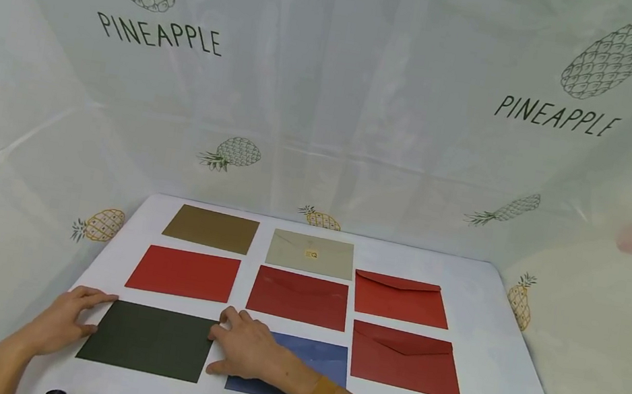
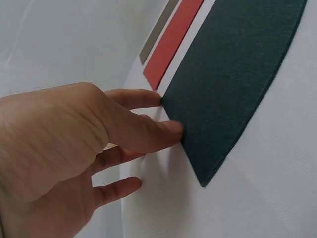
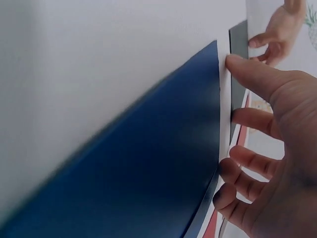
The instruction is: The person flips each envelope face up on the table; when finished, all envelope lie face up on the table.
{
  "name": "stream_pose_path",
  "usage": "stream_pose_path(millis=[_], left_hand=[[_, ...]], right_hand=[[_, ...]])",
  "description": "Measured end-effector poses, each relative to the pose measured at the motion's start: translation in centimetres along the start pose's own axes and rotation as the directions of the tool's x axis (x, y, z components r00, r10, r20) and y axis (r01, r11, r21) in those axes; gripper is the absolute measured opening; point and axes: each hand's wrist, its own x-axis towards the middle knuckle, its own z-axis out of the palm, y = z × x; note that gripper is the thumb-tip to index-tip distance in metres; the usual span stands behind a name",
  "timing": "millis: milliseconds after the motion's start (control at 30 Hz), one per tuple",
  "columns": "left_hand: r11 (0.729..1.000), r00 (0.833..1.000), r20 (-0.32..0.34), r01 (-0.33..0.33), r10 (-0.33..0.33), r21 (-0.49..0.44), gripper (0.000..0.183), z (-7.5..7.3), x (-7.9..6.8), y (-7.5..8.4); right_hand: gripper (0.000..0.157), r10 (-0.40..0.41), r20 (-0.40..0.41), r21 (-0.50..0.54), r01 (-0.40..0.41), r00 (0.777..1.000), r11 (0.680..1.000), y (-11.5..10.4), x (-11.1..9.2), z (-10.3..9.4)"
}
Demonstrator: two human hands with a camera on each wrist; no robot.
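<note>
A dark green envelope (image 1: 147, 340) lies flat at the front left of the white table. My left hand (image 1: 58, 320) touches its left edge with the thumb and index finger, the other fingers spread apart in the left wrist view. At the opposite edge is my right hand (image 1: 246, 346), fingertips right at the envelope's right side and thumb spread toward the front. Its wrist and forearm pass over a blue envelope (image 1: 323, 356), hiding part of it. In the right wrist view, the fingers are bent loosely beside the blue envelope (image 3: 163, 144).
Behind lie a red envelope (image 1: 185, 273), a gold one (image 1: 212, 229), a cream one (image 1: 290, 247) and a darker red one (image 1: 298, 296). Two red flap-side envelopes, one far (image 1: 401, 304) and one near (image 1: 398, 362), lie at right. A pineapple-print curtain (image 1: 368, 96) surrounds the table.
</note>
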Motion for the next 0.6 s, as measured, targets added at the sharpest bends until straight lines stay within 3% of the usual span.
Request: stream_pose_path(millis=[200, 300, 600], left_hand=[[0.999, 0.999, 0.004, -0.038, 0.038, -0.023, 0.059, 0.0, -0.3, -0.6], [0.999, 1.000, 0.027, -0.010, 0.012, -0.053, 0.060, -0.1, -0.4, -0.8], [0.994, 0.992, 0.063, 0.107, -0.106, -0.013, 0.063, -0.4, -0.7, -1.1]], right_hand=[[0.044, 0.028, 0.022, 0.116, -0.030, 0.999, 0.993, 0.7, 0.2, -0.1], [0.041, 0.032, 0.018, 0.157, -0.035, 0.999, 0.987, 1.1, 0.2, 0.0], [0.044, 0.018, 0.018, 0.208, -0.021, 1.000, 0.978, 1.6, 0.5, -0.1]])
